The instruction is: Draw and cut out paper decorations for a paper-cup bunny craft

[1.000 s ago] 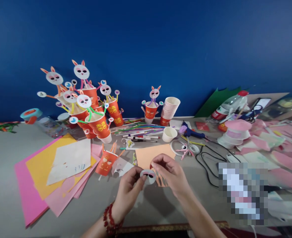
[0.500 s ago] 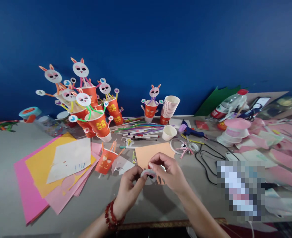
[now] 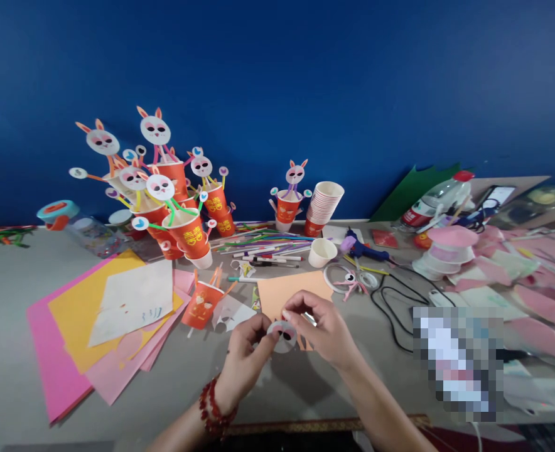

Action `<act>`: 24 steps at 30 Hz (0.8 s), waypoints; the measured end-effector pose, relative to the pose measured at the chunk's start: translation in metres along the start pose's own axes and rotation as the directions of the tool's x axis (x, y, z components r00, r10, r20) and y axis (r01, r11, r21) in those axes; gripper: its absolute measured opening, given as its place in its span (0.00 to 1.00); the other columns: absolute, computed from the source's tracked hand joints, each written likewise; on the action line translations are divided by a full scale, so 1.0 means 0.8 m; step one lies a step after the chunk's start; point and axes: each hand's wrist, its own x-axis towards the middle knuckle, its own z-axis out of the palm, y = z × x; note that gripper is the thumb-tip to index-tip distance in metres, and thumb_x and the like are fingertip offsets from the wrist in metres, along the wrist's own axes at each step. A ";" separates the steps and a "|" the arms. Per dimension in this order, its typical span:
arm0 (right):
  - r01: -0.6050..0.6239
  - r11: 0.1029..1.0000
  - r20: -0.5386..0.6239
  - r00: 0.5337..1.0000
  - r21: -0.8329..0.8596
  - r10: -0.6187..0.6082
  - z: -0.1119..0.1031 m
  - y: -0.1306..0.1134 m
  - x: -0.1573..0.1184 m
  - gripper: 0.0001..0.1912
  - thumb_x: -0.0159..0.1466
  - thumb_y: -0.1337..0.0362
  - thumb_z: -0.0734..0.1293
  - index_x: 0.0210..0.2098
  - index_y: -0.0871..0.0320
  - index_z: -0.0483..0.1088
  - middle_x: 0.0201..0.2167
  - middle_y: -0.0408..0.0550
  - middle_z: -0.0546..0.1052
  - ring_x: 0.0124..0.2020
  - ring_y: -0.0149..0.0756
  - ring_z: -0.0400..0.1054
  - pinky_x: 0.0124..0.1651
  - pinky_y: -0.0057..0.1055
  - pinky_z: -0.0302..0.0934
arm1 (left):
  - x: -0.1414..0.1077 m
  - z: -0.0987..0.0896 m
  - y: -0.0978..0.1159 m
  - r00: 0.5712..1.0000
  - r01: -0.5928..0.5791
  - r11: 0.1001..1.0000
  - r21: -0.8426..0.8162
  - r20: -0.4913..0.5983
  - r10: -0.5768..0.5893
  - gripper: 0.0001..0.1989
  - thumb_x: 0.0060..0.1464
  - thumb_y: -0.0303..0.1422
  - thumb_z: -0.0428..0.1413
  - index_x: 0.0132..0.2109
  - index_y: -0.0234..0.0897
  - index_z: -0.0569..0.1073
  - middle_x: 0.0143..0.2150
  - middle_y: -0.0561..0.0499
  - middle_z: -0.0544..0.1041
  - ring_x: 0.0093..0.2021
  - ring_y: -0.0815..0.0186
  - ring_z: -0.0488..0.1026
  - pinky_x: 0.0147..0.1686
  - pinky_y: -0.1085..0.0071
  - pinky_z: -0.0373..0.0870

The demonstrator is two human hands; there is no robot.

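A round white paper rabbit face (image 3: 284, 342) with pink and black eyes is pinched at its left edge by my left hand (image 3: 252, 351), thumb on the front. At its top edge, the thumb and fingers of my right hand (image 3: 317, 326) close on a small orange-red piece, mostly hidden, that looks like a paper ear. Beneath the hands lies a peach paper sheet (image 3: 287, 290) with cut-outs along its near edge. Left of them, a red paper cup (image 3: 202, 306) with orange strips leans on its side, beside white paper scraps (image 3: 233, 314).
Finished rabbit cups (image 3: 183, 232) stand stacked at the back left. Farther right are stacked paper cups (image 3: 323, 204), a blue glue gun (image 3: 365, 248) with black cable, and tape rolls (image 3: 338, 276). Coloured paper sheets (image 3: 70, 351) lie left; pink scraps (image 3: 536, 301) and a bottle (image 3: 435, 201) lie right.
The view has shifted very slightly. Both hands keep their pinch on the rabbit face, which is almost unmoved; the small orange-red piece shows a little less.
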 end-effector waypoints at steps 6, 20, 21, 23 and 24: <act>-0.001 1.000 0.005 1.000 0.002 0.001 0.000 0.002 -0.001 0.06 0.62 0.64 0.66 0.29 0.57 0.71 0.26 0.44 0.74 0.29 0.34 0.67 0.34 0.29 0.62 | 0.000 0.000 -0.002 1.000 0.004 1.000 0.003 -0.010 -0.004 0.16 0.57 0.41 0.55 0.27 0.36 0.65 0.22 0.57 0.61 0.23 0.71 0.58 0.24 0.76 0.56; -0.007 1.000 0.024 1.000 0.026 0.007 -0.002 0.005 -0.003 0.04 0.61 0.64 0.67 0.35 0.57 0.73 0.31 0.46 0.76 0.33 0.35 0.69 0.37 0.30 0.64 | 0.001 0.000 0.000 1.000 0.001 0.999 -0.039 -0.016 -0.002 0.15 0.56 0.41 0.57 0.27 0.36 0.66 0.21 0.56 0.62 0.22 0.72 0.59 0.23 0.77 0.57; -0.006 0.999 0.028 1.000 0.033 0.005 -0.002 0.005 -0.003 0.05 0.60 0.65 0.67 0.36 0.57 0.73 0.31 0.47 0.76 0.33 0.35 0.69 0.37 0.30 0.64 | 0.001 0.000 -0.001 1.000 0.001 0.999 -0.039 -0.017 -0.001 0.16 0.56 0.41 0.57 0.27 0.36 0.66 0.21 0.57 0.62 0.22 0.72 0.59 0.24 0.77 0.57; -0.013 0.998 0.037 0.999 0.054 0.011 -0.002 0.004 -0.003 0.06 0.59 0.66 0.68 0.37 0.57 0.72 0.32 0.46 0.75 0.32 0.34 0.68 0.37 0.30 0.63 | 0.001 0.001 0.000 1.000 0.003 0.999 -0.035 -0.019 -0.003 0.16 0.56 0.41 0.56 0.27 0.36 0.66 0.21 0.56 0.62 0.22 0.72 0.59 0.24 0.77 0.57; -0.018 0.998 0.040 0.999 0.067 0.015 -0.002 0.003 -0.003 0.07 0.58 0.66 0.68 0.37 0.57 0.72 0.31 0.45 0.75 0.32 0.34 0.68 0.36 0.29 0.63 | 0.001 0.001 0.000 1.000 0.006 0.999 -0.034 -0.019 -0.006 0.16 0.56 0.41 0.56 0.27 0.36 0.66 0.21 0.56 0.63 0.22 0.72 0.59 0.24 0.77 0.57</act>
